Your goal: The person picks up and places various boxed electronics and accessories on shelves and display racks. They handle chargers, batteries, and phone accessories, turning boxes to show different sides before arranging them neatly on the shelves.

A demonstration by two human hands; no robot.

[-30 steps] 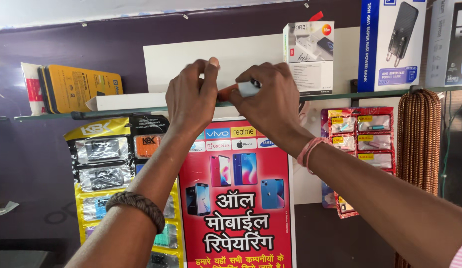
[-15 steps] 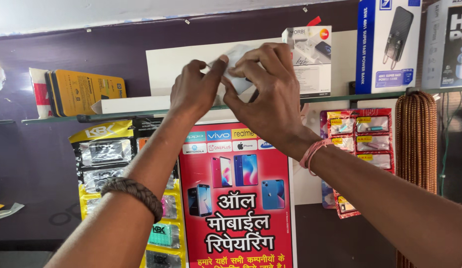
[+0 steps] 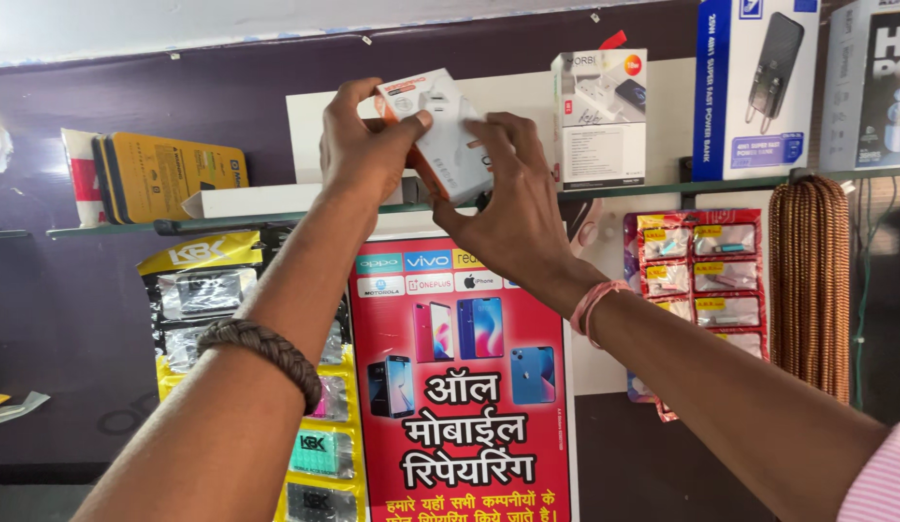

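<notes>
Both my hands hold a small white and orange product box, tilted, just above a glass shelf. My left hand grips its upper left corner, thumb across the front. My right hand supports the box from below and the right, fingers spread over its face. A dark braided band circles my left wrist and a pink thread band my right wrist. A similar white box stands upright on the shelf just right of my hands.
A blue power bank box and a grey box stand further right. Yellow packs lean at the shelf's left. Below hang a red phone poster, packets of accessories and a bundle of braided cables.
The box has come up from the shelf edge, where my hands covered it, to a raised, tilted position in front of the wall. Both hands rose with it.
</notes>
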